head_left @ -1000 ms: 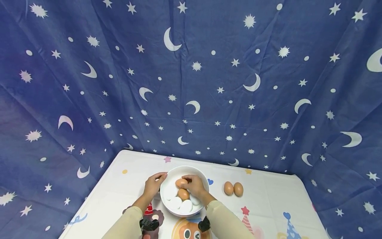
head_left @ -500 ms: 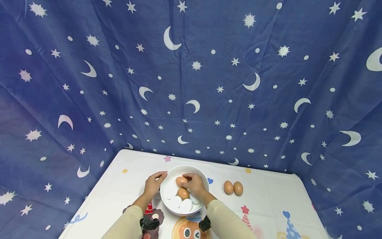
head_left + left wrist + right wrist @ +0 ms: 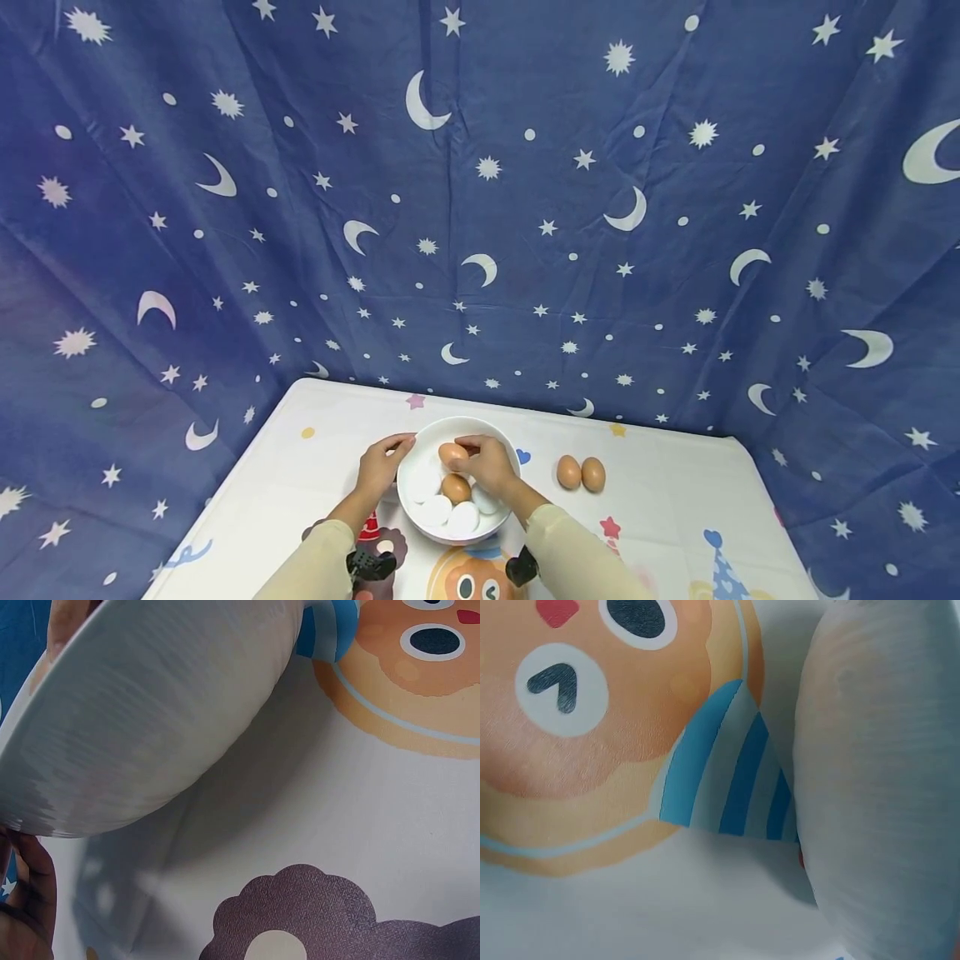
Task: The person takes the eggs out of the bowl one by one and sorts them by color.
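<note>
A white bowl [image 3: 416, 515] stands on the table, with several white rounded, egg-like pieces [image 3: 463, 518] and a brown egg [image 3: 456, 488] inside. My left hand [image 3: 377, 467] holds the bowl's left rim; in the left wrist view its fingers [image 3: 34, 877] meet the rim's edge. Reaching in over the right side, my right hand [image 3: 491, 468] grips a second brown egg [image 3: 452, 454] near the bowl's far part. Its fingertips are partly hidden behind that egg. In the right wrist view only the bowl's outer wall [image 3: 885, 765] shows, with the hand out of sight.
Two brown eggs [image 3: 568, 472] lie side by side on the table right of the bowl. A white cloth [image 3: 675, 508] printed with cartoon figures covers the table. Behind it hangs a dark blue curtain [image 3: 525, 358] with moons and stars.
The head view has shifted slightly. Both hands keep their places at the bowl, and the right hand still holds the brown egg there.
</note>
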